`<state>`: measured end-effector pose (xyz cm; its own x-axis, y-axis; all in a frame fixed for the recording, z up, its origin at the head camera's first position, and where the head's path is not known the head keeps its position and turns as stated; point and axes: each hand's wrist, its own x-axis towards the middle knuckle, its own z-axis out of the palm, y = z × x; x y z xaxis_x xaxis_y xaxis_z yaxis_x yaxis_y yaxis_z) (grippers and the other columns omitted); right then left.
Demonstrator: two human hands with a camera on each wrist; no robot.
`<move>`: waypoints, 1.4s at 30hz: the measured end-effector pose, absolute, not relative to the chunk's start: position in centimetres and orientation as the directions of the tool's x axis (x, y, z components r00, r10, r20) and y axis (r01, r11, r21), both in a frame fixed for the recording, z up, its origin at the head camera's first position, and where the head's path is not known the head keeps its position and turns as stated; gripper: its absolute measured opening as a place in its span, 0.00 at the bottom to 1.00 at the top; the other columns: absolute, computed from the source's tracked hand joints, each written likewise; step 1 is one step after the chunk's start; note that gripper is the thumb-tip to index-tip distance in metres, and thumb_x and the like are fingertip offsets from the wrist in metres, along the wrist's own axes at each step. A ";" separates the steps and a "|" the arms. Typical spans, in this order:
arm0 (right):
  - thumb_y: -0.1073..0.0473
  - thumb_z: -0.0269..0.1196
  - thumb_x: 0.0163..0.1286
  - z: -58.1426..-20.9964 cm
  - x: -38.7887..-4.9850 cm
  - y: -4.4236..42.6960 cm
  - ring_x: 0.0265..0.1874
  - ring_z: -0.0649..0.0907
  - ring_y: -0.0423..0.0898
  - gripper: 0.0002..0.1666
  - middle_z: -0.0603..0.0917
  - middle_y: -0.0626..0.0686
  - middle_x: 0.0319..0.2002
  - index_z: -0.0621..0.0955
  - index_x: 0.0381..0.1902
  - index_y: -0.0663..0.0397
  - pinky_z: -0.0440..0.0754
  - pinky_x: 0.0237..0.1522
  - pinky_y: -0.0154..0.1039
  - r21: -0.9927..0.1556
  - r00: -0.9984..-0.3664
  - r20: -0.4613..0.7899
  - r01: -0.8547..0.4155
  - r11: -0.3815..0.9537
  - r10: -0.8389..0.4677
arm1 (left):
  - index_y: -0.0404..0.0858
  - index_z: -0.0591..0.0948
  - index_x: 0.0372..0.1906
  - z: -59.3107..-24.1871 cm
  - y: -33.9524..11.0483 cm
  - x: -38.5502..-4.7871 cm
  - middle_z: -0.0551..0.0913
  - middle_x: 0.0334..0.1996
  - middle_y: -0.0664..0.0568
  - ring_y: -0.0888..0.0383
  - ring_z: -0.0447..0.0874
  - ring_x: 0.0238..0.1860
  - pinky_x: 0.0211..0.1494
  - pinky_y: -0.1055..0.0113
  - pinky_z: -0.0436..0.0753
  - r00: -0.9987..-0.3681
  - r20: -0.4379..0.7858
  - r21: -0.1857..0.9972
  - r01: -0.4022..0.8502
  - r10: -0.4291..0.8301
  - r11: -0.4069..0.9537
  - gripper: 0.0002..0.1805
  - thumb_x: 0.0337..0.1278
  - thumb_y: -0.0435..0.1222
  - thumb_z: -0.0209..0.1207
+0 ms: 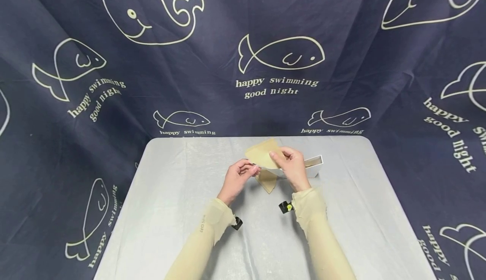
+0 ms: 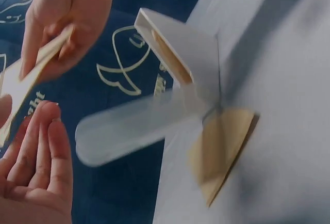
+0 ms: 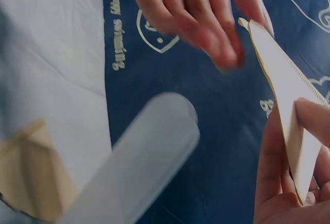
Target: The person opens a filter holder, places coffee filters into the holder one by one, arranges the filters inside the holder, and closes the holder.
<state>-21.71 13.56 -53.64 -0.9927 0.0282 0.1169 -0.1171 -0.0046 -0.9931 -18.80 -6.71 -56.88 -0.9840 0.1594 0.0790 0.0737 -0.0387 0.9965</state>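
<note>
My right hand (image 1: 291, 166) pinches a tan paper coffee filter (image 1: 263, 153) between thumb and fingers, raised above the table. At its near corner is my left hand (image 1: 238, 178), the thumb and forefinger meeting at the paper's edge. In the right wrist view, the filter (image 3: 286, 82) shows a crimped seam, and the left fingertips are blurred. Behind the right hand, a narrow white box (image 1: 314, 168) stands with an open top and tan paper inside. More tan filter paper (image 2: 221, 149) lies on the table beside the box.
The table (image 1: 182, 225) has a pale cover. Dark blue cloth (image 1: 220, 94) with fish and whale drawings hangs behind and at both sides. A small black camera (image 1: 285, 207) sits at the right wrist. A translucent rounded strip (image 2: 134, 126), its nature unclear, crosses both wrist views.
</note>
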 end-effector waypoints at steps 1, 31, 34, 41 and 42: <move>0.61 0.73 0.66 -53.8 -21.6 13.3 0.27 0.83 0.35 0.15 0.89 0.40 0.31 0.87 0.44 0.69 0.81 0.30 0.28 -0.993 -0.993 0.119 -0.119 0.009 0.010 | 0.28 0.82 0.47 -56.9 -6.6 -18.7 0.91 0.40 0.39 0.47 0.92 0.41 0.49 0.65 0.89 -0.986 0.072 0.997 0.069 0.151 -0.027 0.11 0.71 0.33 0.63; 0.68 0.72 0.65 -53.1 -22.0 14.4 0.23 0.78 0.32 0.08 0.82 0.39 0.23 0.82 0.34 0.66 0.78 0.27 0.25 -0.994 -0.992 0.100 -0.103 -0.036 0.081 | 0.28 0.83 0.48 -56.6 -7.9 -18.6 0.90 0.41 0.37 0.57 0.91 0.40 0.50 0.61 0.89 -0.981 0.065 0.998 0.067 0.185 0.005 0.12 0.70 0.34 0.63; 0.69 0.73 0.64 -53.2 -21.9 14.1 0.23 0.78 0.33 0.07 0.82 0.40 0.22 0.83 0.34 0.64 0.77 0.26 0.26 -0.992 -0.989 0.106 -0.113 -0.059 0.106 | 0.27 0.83 0.50 -56.6 -7.4 -18.5 0.89 0.41 0.36 0.62 0.90 0.39 0.51 0.54 0.89 -0.979 0.072 0.997 0.070 0.189 -0.020 0.12 0.70 0.33 0.64; 0.68 0.72 0.66 -53.7 -21.5 13.2 0.24 0.81 0.33 0.13 0.84 0.40 0.24 0.81 0.38 0.77 0.79 0.27 0.26 -0.995 -0.996 0.089 -0.090 -0.041 0.023 | 0.28 0.80 0.38 -56.5 -5.6 -18.3 0.87 0.35 0.32 0.65 0.87 0.32 0.43 0.69 0.88 -0.988 0.056 0.997 0.063 0.147 0.044 0.11 0.70 0.35 0.64; 0.67 0.72 0.66 -53.7 -21.5 13.3 0.24 0.82 0.33 0.14 0.86 0.42 0.26 0.81 0.40 0.77 0.80 0.28 0.26 -0.995 -0.996 0.093 -0.093 -0.041 0.014 | 0.28 0.80 0.37 -56.5 -5.6 -18.3 0.87 0.35 0.31 0.66 0.87 0.31 0.41 0.72 0.86 -0.989 0.052 0.997 0.060 0.139 0.053 0.11 0.70 0.34 0.64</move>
